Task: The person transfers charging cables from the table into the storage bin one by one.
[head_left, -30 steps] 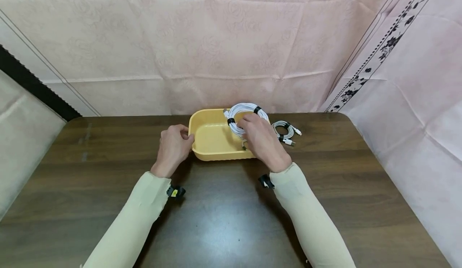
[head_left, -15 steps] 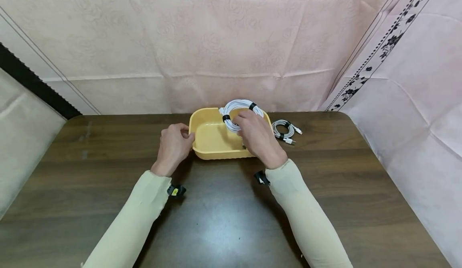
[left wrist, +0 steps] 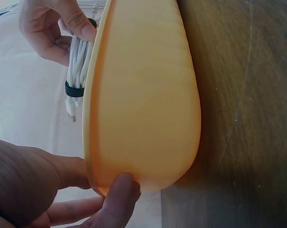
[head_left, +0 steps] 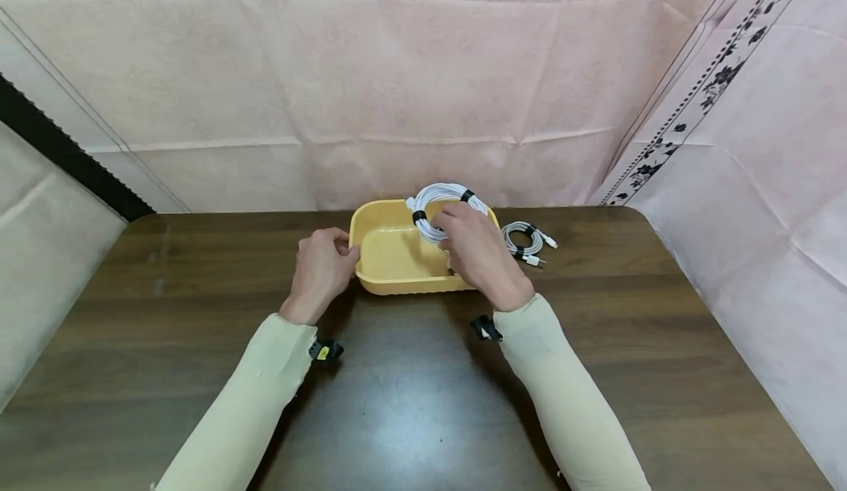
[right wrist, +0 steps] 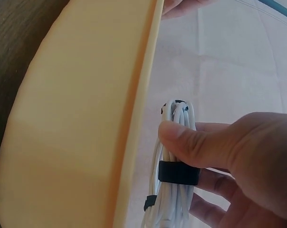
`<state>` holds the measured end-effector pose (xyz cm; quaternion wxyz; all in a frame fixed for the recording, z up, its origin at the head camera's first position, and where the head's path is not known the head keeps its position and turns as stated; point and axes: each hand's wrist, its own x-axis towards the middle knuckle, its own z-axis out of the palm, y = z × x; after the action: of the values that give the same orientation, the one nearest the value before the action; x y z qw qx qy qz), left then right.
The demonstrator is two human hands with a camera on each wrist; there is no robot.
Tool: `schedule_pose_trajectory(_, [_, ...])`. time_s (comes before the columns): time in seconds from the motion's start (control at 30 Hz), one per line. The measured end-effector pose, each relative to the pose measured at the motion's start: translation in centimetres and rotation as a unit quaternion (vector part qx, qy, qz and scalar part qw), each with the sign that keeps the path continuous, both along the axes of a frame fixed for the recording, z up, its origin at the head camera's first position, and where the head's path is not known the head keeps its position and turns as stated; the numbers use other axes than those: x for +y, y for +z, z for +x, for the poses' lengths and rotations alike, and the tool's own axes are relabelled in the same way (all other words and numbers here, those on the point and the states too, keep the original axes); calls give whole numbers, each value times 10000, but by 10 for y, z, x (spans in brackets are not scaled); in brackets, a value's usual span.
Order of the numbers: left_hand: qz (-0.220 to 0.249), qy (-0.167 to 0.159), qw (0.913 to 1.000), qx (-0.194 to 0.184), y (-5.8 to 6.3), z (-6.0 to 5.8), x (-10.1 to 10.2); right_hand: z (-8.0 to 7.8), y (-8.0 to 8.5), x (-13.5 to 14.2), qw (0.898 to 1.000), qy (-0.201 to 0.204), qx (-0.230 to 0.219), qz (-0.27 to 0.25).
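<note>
My left hand (head_left: 320, 267) grips the left end of a yellow plastic tray (head_left: 410, 286); in the left wrist view its thumb (left wrist: 119, 197) lies on the outer wall, with fingers behind the rim. Over the tray's right half, my right hand (head_left: 479, 256) holds a coiled white cable (head_left: 442, 192) bound with black straps. The right wrist view has the thumb (right wrist: 181, 140) pressed on the coil (right wrist: 169, 204) just above one strap (right wrist: 179, 173), fingers behind it. The coil stands above the rim level there, and a plug end (left wrist: 71, 111) sticks out in the left wrist view.
A smaller coiled white cable (head_left: 508, 237) with black straps lies on the wooden table (head_left: 397, 381) just right of the tray. A pale pink cloth (head_left: 423, 87) hangs behind the table's back edge, and more patterned cloth (head_left: 748, 204) hangs on the right.
My right hand has shifted slightly left with the white cable coil, farther over the tray, and has hardly moved in the last half second. The left hand keeps its grip on the tray.
</note>
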<state>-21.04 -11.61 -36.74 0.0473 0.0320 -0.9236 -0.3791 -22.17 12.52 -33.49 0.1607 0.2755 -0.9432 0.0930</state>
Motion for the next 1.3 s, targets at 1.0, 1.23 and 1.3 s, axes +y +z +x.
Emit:
schedule_pose_trajectory(1.0, [-47,25,10000,-79,0,0,1,2,-5,-8,9998,171,-118,-51])
schedule_pose_trajectory(1.23, [-7,38,9999,-115,1,0,2,2,-8,-12,9997,190,-137,47])
schedule_pose_trajectory(1.3, [-3,42,9999,-136,1,0,2,2,-9,-13,9996,238,-91,100])
